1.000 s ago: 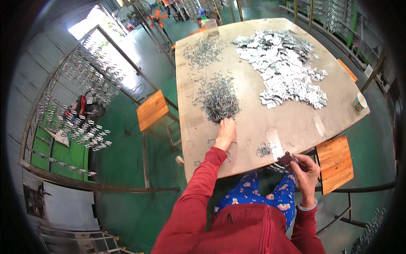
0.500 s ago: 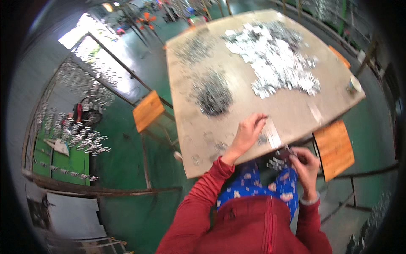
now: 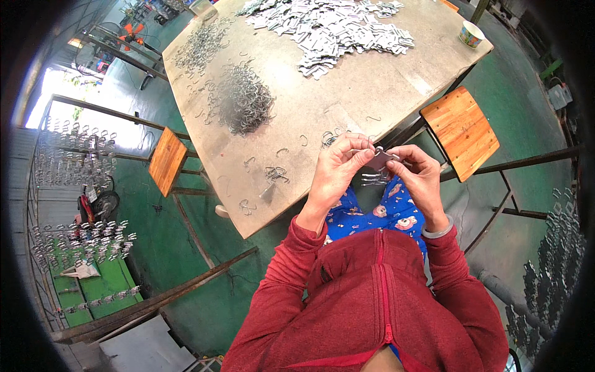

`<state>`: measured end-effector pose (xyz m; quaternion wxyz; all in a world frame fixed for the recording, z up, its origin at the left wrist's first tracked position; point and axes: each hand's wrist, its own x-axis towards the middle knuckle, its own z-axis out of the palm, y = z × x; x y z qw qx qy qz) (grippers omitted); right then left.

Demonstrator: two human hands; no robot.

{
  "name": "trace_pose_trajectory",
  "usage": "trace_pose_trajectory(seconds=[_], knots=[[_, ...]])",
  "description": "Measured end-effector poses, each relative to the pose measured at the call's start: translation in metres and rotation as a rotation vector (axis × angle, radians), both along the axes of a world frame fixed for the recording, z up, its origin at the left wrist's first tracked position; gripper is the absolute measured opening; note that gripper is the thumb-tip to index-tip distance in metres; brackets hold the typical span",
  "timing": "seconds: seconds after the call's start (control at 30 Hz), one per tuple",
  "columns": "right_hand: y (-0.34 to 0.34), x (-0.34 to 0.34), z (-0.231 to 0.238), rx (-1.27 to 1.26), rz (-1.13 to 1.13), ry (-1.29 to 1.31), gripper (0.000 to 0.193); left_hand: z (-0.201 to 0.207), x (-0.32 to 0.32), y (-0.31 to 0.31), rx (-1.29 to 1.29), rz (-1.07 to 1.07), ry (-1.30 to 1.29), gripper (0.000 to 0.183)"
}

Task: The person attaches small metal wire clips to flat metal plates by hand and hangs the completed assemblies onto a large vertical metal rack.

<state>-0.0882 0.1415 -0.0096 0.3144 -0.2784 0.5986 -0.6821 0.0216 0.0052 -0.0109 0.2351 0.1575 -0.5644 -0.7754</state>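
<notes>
Hooks (image 3: 248, 106) and heaped plates (image 3: 328, 32) lie on the table (image 3: 310, 115), a stool (image 3: 462, 136) to your right. Just off its near edge, your right hand (image 3: 423, 181) grips a dark plate (image 3: 380, 161); your left hand (image 3: 334, 170) pinches at that plate's side, on what I cannot tell.

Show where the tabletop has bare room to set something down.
Bare tabletop lies between the dark hook pile and the heaped metal plates, and between those plates and the paper cup. The piles are crowded, and loose hooks dot the near edge beside the left hand.
</notes>
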Motion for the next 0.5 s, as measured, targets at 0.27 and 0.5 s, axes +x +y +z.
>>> trace_pose_trajectory(seconds=[0.27, 0.5], knots=[[-0.011, 0.001, 0.005, 0.042, -0.033, 0.13, 0.012, 0.003, -0.004, 0.005, 0.123, 0.08, 0.002, 0.014], [0.0, -0.037, -0.004, 0.036, 0.24, 0.42, 0.023, -0.008, 0.002, 0.021, -0.386, 0.191, -0.03, 0.005]])
